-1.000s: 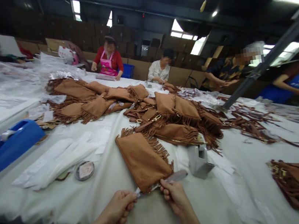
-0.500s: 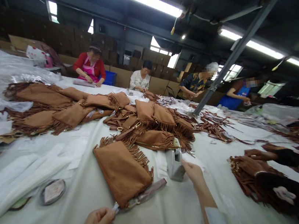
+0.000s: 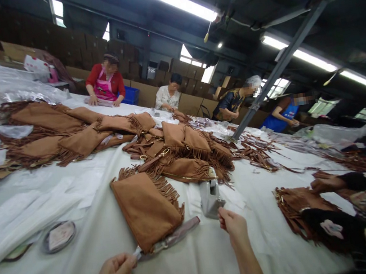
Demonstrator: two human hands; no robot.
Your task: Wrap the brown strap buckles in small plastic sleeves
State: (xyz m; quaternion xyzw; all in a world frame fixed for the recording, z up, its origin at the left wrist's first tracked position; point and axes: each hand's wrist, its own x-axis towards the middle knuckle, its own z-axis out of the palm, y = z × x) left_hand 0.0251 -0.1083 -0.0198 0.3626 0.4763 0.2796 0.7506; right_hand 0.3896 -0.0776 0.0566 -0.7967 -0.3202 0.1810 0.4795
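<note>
A brown fringed bag (image 3: 149,210) lies flat on the white-covered table, its fringe pointing up and to the right. My left hand (image 3: 115,273) is closed in a pinch on a small whitish plastic wrap (image 3: 137,253) at the bag's lower corner. Along the lower edge runs a strap covered in clear plastic (image 3: 179,233). A grey tape dispenser (image 3: 210,201) stands to the right of the bag. Just in front of it, my right hand (image 3: 234,224) holds thumb and finger pressed together; anything between them is too small to make out.
Behind the bag is a heap of similar fringed bags (image 3: 184,148). A roll of clear tape (image 3: 60,237) lies at the left. Brown straps (image 3: 256,154) spread to the right. A co-worker's hand (image 3: 327,184) handles another bag close by. A metal post (image 3: 276,74) rises from the table.
My right hand has come away from the dispenser's side, down and towards me, fingertips pinched. My left hand keeps its pinch at the bag's corner. The whole view has shifted slightly.
</note>
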